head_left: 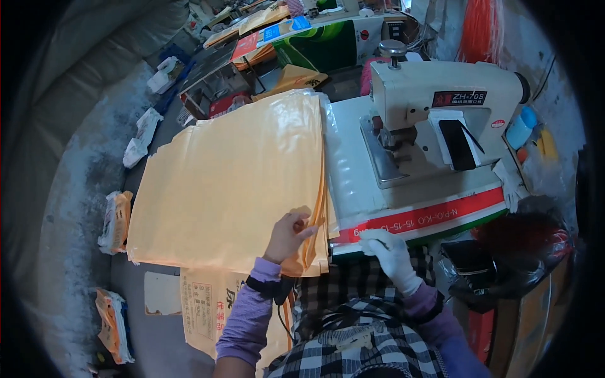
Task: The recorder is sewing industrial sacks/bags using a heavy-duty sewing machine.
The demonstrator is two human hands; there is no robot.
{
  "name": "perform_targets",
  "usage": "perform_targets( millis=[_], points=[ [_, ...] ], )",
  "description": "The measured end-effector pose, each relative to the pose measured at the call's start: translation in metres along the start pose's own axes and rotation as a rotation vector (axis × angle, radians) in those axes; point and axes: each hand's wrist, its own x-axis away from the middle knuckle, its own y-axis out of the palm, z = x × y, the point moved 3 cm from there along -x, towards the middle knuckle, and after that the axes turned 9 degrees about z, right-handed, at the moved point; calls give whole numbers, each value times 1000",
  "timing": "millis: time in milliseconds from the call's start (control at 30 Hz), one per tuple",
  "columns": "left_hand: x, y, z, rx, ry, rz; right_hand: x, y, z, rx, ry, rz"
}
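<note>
Cluttered workshop surroundings frame a white work table [353,183] carrying a white industrial sewing machine [435,113] at its right.

Left hand [288,236], bare: the fingers [307,232] curl over the near right corner of a stack of large orange-yellow bags [233,183], thumb on top, pinching the uppermost layers at the edge. The stack lies flat, covers the left part of the table and overhangs its left side.

Right hand [387,247], in a white glove: it rests at the table's front edge, touching the red-and-white printed strip [428,217] there. Whether its fingers are closed on anything cannot be told; the palm faces down and hides them.

Step in hand, as judged: separating one bag from the stack at its corner. The next move calls for peeling a single layer free without dragging its neighbours, then bringing that edge rightward toward the machine's needle area [384,135].

Not readable from this view: how many layers the left fingers have actually lifted, the needle itself, and the stack's far edge among the boxes and packages [296,38] behind. More printed bags [201,309] lie below the table, partly cut off by the person's sleeve.
</note>
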Motion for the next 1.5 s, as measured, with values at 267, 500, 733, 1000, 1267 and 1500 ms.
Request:
perform_targets(
  millis=[267,500,733,1000,1267,1500],
  points=[
    [20,-7,-22,429,-447,-79,-23,90,-28,450,-758,-96],
    [73,-24,-24,1177,-693,580,8,108,2,695,-924,-418],
    [108,-39,-19,1246,-818,638,35,126,-6,729,-977,-543],
    [119,-50,-11,1246,-890,618,48,136,-6,574,-935,-647],
    [117,-59,3,1085,-780,601,51,133,2,506,-866,-643],
    [162,-105,27,277,-589,512,-8,120,-11,602,-835,-244]
  ],
)
